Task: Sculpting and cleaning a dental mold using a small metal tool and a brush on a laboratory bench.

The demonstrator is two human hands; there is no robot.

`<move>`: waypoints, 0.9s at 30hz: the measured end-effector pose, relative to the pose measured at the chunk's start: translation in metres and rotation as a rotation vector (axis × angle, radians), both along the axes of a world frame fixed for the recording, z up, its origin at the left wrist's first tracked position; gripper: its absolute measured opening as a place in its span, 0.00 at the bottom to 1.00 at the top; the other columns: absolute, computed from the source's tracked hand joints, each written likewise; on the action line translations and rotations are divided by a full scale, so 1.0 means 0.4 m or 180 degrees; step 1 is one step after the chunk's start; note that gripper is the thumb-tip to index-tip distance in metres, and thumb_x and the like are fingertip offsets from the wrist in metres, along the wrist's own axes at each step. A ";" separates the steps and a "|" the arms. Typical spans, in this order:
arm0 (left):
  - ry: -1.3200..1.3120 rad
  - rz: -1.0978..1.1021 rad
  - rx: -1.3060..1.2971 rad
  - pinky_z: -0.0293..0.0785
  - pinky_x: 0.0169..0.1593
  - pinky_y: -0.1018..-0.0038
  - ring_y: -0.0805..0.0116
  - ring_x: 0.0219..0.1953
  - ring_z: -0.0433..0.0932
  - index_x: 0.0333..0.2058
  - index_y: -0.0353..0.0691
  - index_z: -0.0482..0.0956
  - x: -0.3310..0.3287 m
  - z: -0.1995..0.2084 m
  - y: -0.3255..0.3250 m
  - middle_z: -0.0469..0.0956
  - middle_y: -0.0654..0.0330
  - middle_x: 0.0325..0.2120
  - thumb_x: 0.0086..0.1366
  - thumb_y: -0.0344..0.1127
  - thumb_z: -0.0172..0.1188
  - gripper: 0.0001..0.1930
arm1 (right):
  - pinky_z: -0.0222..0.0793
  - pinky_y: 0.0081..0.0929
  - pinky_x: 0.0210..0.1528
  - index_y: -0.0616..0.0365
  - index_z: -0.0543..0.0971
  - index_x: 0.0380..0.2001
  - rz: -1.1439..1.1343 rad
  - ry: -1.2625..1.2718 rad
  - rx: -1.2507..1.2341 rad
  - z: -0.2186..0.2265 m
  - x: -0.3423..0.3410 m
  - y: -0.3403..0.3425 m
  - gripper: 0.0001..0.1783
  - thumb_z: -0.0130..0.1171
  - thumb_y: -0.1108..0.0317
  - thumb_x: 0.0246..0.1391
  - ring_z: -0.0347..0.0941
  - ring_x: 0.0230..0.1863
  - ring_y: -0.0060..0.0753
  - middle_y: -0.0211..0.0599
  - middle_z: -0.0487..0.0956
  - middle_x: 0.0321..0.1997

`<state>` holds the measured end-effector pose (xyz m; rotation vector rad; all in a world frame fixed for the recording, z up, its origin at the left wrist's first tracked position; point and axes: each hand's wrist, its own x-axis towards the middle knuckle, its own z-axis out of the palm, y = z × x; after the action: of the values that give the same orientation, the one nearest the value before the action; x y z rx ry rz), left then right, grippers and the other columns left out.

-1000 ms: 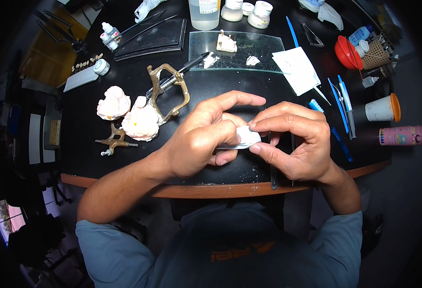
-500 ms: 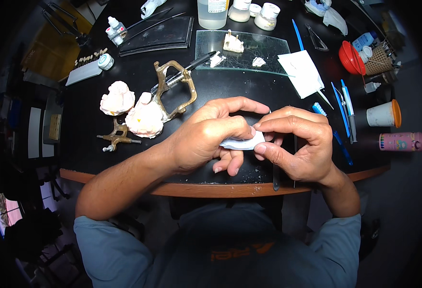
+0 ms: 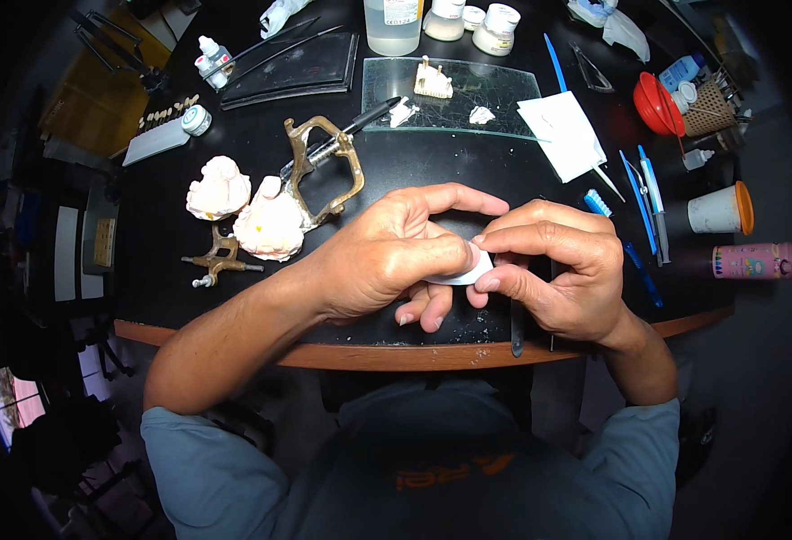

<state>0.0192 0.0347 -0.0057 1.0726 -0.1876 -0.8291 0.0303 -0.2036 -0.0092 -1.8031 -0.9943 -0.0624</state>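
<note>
Over the front part of the table, my left hand (image 3: 396,256) pinches a small folded white sheet (image 3: 475,273), paper or tissue, with the thumb pressed on top. Its index finger stretches out above the sheet, and the lower fingers are loosely curled below. From the other side my right hand (image 3: 562,265) grips the sheet's right edge between thumb and fingertips. Whether anything lies inside the fold is hidden. Left of my hands are two pale plaster dental casts (image 3: 271,225) (image 3: 219,187) and a brass articulator frame (image 3: 355,180).
Behind the hands lies a glass slab (image 3: 495,81) with a small toothed cast (image 3: 433,79) on it. A black pen (image 3: 373,115) leans over the articulator. To the right are white paper sheets (image 3: 562,135), a blue toothbrush (image 3: 597,203), a red bowl (image 3: 655,106) and an orange-lidded tub (image 3: 715,213).
My left thumb has slid further over the white sheet, so less of it shows. Both hands stay in nearly the same place.
</note>
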 end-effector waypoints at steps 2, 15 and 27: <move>-0.0046 -0.0025 0.0003 0.68 0.15 0.85 0.73 0.17 0.82 0.68 0.20 0.60 0.001 0.000 0.001 0.85 0.44 0.32 0.71 0.30 0.54 0.31 | 0.78 0.18 0.30 0.65 0.88 0.41 0.0023 0.0003 0.0028 -0.001 0.000 0.000 0.15 0.80 0.72 0.51 0.85 0.34 0.25 0.43 0.88 0.39; -0.0038 0.0049 0.0055 0.70 0.17 0.83 0.70 0.18 0.82 0.68 0.21 0.60 -0.003 0.005 0.000 0.84 0.44 0.33 0.70 0.31 0.53 0.32 | 0.78 0.18 0.29 0.65 0.89 0.41 -0.0011 0.0006 -0.0003 0.002 -0.001 0.001 0.15 0.80 0.73 0.50 0.84 0.33 0.25 0.43 0.88 0.39; -0.0184 0.0002 0.0078 0.70 0.19 0.83 0.72 0.18 0.81 0.69 0.22 0.61 -0.004 0.003 0.002 0.84 0.49 0.31 0.69 0.29 0.52 0.31 | 0.78 0.18 0.29 0.65 0.89 0.40 -0.0011 0.0041 -0.0024 0.004 -0.004 0.004 0.15 0.80 0.72 0.49 0.84 0.34 0.25 0.42 0.88 0.37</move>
<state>0.0178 0.0353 -0.0047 1.1202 -0.2261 -0.8022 0.0287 -0.2022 -0.0077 -1.8102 -0.9835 -0.0492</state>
